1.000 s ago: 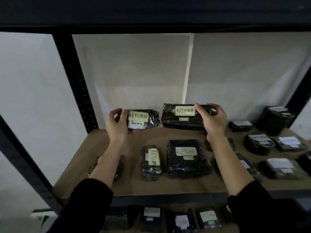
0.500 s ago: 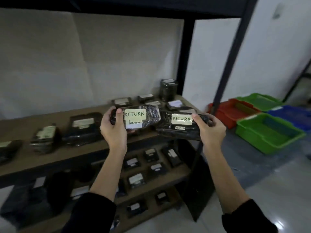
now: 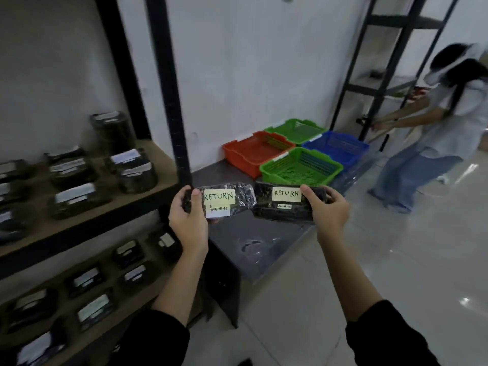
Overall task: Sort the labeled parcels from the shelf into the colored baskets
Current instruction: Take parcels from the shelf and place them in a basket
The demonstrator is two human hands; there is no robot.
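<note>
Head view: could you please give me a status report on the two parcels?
Left hand grips left RETURN parcel, right hand grips right RETURN parcel. Both aloft, short of baskets. Nothing between; second person beyond.

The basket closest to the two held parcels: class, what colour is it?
The nearest basket is green, as the head view, the only one, shows plainly.

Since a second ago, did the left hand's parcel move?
Yes. The parcel has come off the shelf, rightward past its black post, toward the baskets.
</note>
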